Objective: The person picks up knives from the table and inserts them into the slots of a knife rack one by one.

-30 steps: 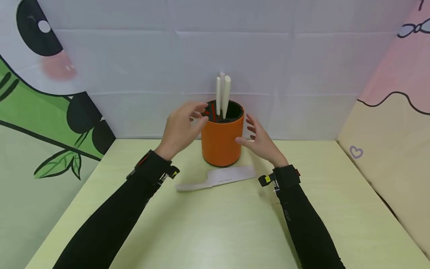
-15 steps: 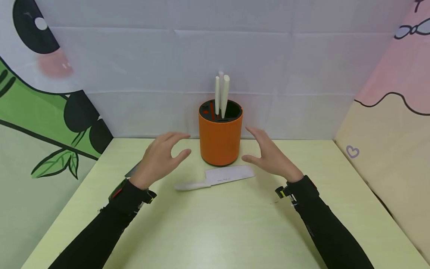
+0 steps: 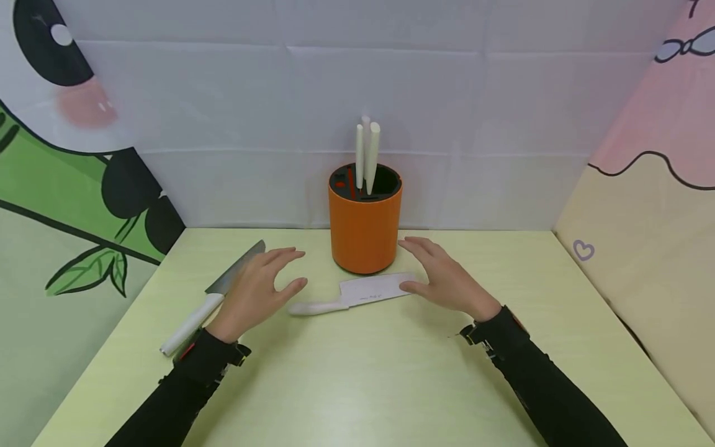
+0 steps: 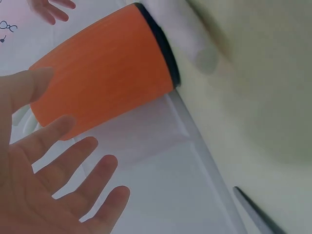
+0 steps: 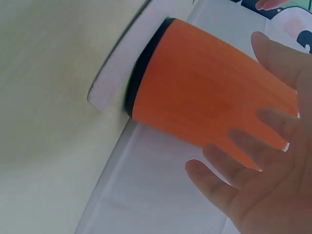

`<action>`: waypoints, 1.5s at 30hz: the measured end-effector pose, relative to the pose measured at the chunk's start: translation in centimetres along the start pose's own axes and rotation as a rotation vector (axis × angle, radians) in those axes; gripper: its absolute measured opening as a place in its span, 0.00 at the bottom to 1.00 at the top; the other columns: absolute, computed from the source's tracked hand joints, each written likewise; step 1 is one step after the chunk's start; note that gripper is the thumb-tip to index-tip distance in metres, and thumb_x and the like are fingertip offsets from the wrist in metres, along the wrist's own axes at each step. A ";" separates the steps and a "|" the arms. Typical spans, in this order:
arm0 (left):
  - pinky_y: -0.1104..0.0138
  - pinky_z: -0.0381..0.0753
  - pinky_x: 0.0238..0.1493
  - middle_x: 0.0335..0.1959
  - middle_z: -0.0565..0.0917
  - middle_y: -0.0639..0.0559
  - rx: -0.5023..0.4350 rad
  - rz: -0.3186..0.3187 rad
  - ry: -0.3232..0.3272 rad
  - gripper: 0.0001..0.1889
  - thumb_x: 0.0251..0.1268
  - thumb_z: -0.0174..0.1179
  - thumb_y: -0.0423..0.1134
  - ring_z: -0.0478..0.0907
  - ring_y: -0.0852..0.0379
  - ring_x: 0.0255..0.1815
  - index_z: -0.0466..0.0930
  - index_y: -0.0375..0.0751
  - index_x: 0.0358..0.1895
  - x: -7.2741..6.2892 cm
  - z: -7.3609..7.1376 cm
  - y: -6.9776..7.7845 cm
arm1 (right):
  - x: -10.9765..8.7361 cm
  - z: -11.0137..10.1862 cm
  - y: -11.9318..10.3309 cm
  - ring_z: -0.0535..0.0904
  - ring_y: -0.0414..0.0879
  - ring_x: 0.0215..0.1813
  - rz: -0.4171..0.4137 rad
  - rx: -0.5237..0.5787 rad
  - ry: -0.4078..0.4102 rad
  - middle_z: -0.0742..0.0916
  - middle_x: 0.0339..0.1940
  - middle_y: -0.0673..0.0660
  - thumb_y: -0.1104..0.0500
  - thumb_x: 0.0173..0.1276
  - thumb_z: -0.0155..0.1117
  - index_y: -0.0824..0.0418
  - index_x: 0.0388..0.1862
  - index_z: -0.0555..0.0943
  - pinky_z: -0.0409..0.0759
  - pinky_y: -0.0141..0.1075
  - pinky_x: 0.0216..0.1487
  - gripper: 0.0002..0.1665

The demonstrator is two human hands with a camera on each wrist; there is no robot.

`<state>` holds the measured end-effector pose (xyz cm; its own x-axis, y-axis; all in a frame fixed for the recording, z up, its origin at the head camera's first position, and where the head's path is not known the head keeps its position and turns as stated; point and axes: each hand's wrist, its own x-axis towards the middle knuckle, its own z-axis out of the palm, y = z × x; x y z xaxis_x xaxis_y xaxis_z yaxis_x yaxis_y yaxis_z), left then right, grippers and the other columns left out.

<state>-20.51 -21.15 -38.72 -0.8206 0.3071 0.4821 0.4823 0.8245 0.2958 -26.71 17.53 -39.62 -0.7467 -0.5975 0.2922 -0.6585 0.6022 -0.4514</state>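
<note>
An orange cylindrical knife block [image 3: 365, 233] with a black slotted top stands near the back of the table. Several white handles [image 3: 372, 155] stick up from its slots. In front of it lies a cleaver [image 3: 375, 288] with a pale, whitish blade, handle to the left. My left hand [image 3: 251, 295] is held in the air with fingers spread, overlapping a second knife [image 3: 192, 323] with a white handle and grey blade in the head view. My right hand [image 3: 449, 279], also spread and holding nothing, is near the cleaver's blade end. Its thumb overlaps the blade in the head view.
The pale wooden table [image 3: 357, 391] meets a light grey cloth backdrop [image 3: 251, 105] just behind the block. Printed cartoon panels [image 3: 642, 248] stand along both sides.
Both hands have drawn back from the block toward the person and lower, the left one also leftward. The second knife at the left has come into view from behind the left arm.
</note>
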 end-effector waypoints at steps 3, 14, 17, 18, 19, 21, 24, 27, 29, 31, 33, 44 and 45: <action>0.39 0.75 0.68 0.69 0.81 0.39 -0.003 -0.009 -0.008 0.27 0.70 0.72 0.47 0.78 0.36 0.69 0.82 0.41 0.69 -0.7 0.3 -0.2 | 0.1 0.8 -0.3 0.66 0.59 0.80 -0.034 0.002 -0.014 0.70 0.82 0.60 0.50 0.70 0.78 0.58 0.83 0.66 0.74 0.55 0.76 0.49; 0.40 0.76 0.67 0.69 0.81 0.39 -0.024 -0.076 -0.009 0.26 0.73 0.70 0.47 0.77 0.36 0.69 0.82 0.41 0.69 -2.5 1.0 -1.4 | 2.3 4.3 -3.1 0.75 0.52 0.71 -0.171 -0.006 -0.061 0.81 0.69 0.57 0.53 0.70 0.79 0.59 0.75 0.77 0.79 0.46 0.71 0.37; 0.40 0.76 0.67 0.69 0.81 0.38 -0.034 -0.078 -0.003 0.25 0.74 0.69 0.45 0.76 0.36 0.70 0.82 0.39 0.69 -2.6 1.1 -1.6 | 3.2 5.3 -4.3 0.78 0.51 0.67 -0.200 -0.011 -0.070 0.83 0.65 0.56 0.54 0.69 0.79 0.60 0.72 0.79 0.81 0.43 0.68 0.34; 0.40 0.75 0.68 0.69 0.81 0.38 -0.037 -0.085 -0.006 0.25 0.74 0.69 0.45 0.76 0.36 0.71 0.81 0.39 0.69 -2.6 1.1 -1.6 | 3.6 5.7 -4.7 0.78 0.50 0.65 -0.205 -0.016 -0.077 0.84 0.63 0.57 0.54 0.69 0.79 0.60 0.71 0.80 0.81 0.43 0.67 0.33; 0.41 0.75 0.68 0.69 0.80 0.38 -0.041 -0.093 -0.009 0.25 0.75 0.69 0.45 0.76 0.36 0.71 0.81 0.39 0.69 -2.7 1.1 -1.7 | 3.9 6.1 -5.0 0.78 0.50 0.64 -0.208 -0.025 -0.085 0.84 0.62 0.56 0.53 0.69 0.79 0.59 0.70 0.81 0.81 0.42 0.65 0.32; 0.40 0.75 0.68 0.70 0.80 0.38 -0.050 -0.108 -0.013 0.25 0.76 0.68 0.45 0.75 0.36 0.71 0.81 0.38 0.69 -2.7 1.0 -1.8 | 4.6 6.8 -5.8 0.78 0.50 0.61 -0.218 -0.033 -0.106 0.85 0.61 0.57 0.53 0.70 0.79 0.59 0.68 0.82 0.81 0.41 0.63 0.30; 0.40 0.74 0.69 0.70 0.80 0.38 -0.054 -0.136 -0.023 0.24 0.77 0.66 0.45 0.75 0.35 0.72 0.80 0.39 0.70 -2.7 0.7 -1.9 | 5.5 7.8 -6.7 0.78 0.50 0.58 -0.228 -0.039 -0.141 0.85 0.59 0.59 0.54 0.70 0.79 0.60 0.66 0.84 0.81 0.40 0.60 0.28; 0.38 0.74 0.68 0.71 0.79 0.38 -0.057 -0.152 -0.028 0.25 0.78 0.65 0.46 0.74 0.34 0.72 0.80 0.39 0.71 -2.7 0.5 -2.0 | 6.3 8.7 -7.6 0.79 0.51 0.57 -0.222 -0.043 -0.172 0.86 0.57 0.59 0.54 0.70 0.79 0.61 0.65 0.85 0.81 0.40 0.59 0.27; 0.38 0.74 0.68 0.71 0.78 0.38 -0.058 -0.166 -0.035 0.25 0.79 0.65 0.47 0.74 0.33 0.72 0.79 0.40 0.71 -2.7 0.3 -2.0 | 6.8 9.3 -8.0 0.79 0.50 0.56 -0.204 -0.049 -0.192 0.86 0.56 0.58 0.54 0.69 0.79 0.60 0.64 0.85 0.81 0.39 0.58 0.27; 0.37 0.74 0.68 0.72 0.78 0.38 -0.057 -0.173 -0.040 0.25 0.79 0.64 0.48 0.73 0.33 0.73 0.78 0.41 0.72 -2.7 0.2 -2.1 | 7.2 9.9 -8.3 0.80 0.50 0.55 -0.181 -0.068 -0.208 0.87 0.55 0.57 0.55 0.69 0.79 0.59 0.63 0.86 0.81 0.38 0.57 0.25; 0.37 0.73 0.69 0.72 0.78 0.38 -0.060 -0.178 -0.042 0.25 0.80 0.63 0.48 0.73 0.33 0.73 0.78 0.42 0.72 -2.6 0.1 -2.2 | 7.5 10.5 -8.4 0.80 0.49 0.54 -0.163 -0.096 -0.222 0.87 0.54 0.55 0.56 0.70 0.78 0.58 0.62 0.87 0.82 0.36 0.56 0.23; 0.37 0.74 0.67 0.72 0.77 0.37 -0.077 -0.177 -0.028 0.24 0.80 0.63 0.47 0.73 0.32 0.73 0.78 0.43 0.72 -2.8 -0.2 -2.1 | 8.2 11.9 -9.4 0.84 0.44 0.45 -0.174 -0.202 -0.235 0.90 0.44 0.51 0.63 0.69 0.76 0.55 0.51 0.91 0.82 0.33 0.50 0.13; 0.37 0.74 0.68 0.72 0.77 0.37 -0.075 -0.174 -0.027 0.24 0.80 0.63 0.47 0.72 0.32 0.73 0.78 0.43 0.73 -2.8 -0.3 -2.1 | 8.2 11.9 -9.4 0.84 0.44 0.45 -0.179 -0.204 -0.236 0.90 0.43 0.51 0.63 0.70 0.76 0.55 0.51 0.91 0.82 0.33 0.50 0.12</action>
<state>-19.15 -23.90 -40.47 -0.9010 0.1758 0.3965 0.3527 0.8290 0.4339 -25.51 0.67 -42.99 -0.5917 -0.7942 0.1381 -0.7996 0.5565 -0.2258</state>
